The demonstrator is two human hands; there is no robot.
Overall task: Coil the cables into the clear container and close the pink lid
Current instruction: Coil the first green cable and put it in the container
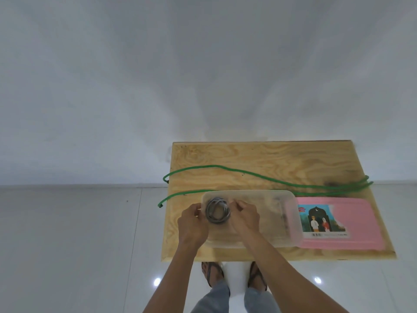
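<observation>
- Head view: the grey cable (217,210) lay coiled in a ring at the left end of the clear container (266,219), directly between the two hands.
- The left hand (192,224) curled its fingers (196,211) against the ring's left side, at the container's left wall; whether they pinched the cable or only steadied it, I could not tell.
- The right hand (244,216) had its fingers (239,205) bent onto the ring's right edge, inside the container.
- The green cable (259,176) lay uncoiled beyond both sets of fingers, its long axis running left to right across the bench (259,154), its ends hanging off the left edge, nearer the left hand.
- The pink lid (358,222) lay flat to the right of the right fingers, partly under the container's right end.
- Judged from this, the green cable would be next, a forward reach.
</observation>
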